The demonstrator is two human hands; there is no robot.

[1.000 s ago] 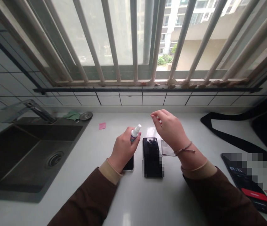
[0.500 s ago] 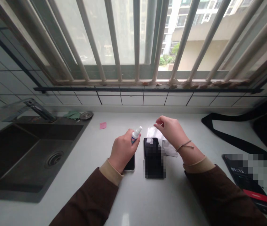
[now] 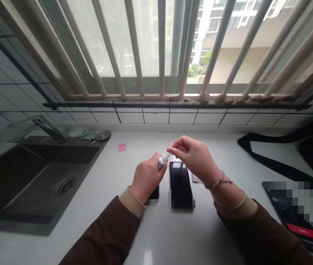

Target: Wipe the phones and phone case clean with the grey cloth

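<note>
My left hand [image 3: 148, 176] is wrapped round a small spray bottle [image 3: 162, 161] with a white nozzle, tilted up to the right. The thumb and fingers of my right hand [image 3: 193, 156] pinch at the bottle's tip; whether a clear cap sits between them I cannot make out. Below the hands a black smartphone [image 3: 180, 184] lies face up on the white counter, its screen dark. A second dark phone [image 3: 154, 194] lies mostly hidden under my left hand. A pale cloth or wipe [image 3: 197, 178] shows partly behind my right wrist.
To the left is a dark sink [image 3: 48, 176] with a faucet [image 3: 50, 129], a green cloth [image 3: 87, 135] and a metal drain strainer [image 3: 103, 135]. A pink paper note [image 3: 121, 147] lies on the counter. A black strap [image 3: 266, 156] and a partly blurred dark device [image 3: 297, 221] lie at right.
My right hand has moved left and slightly down, and its fingertips now meet the spray bottle's tip. My left hand still holds the bottle in nearly the same place.
</note>
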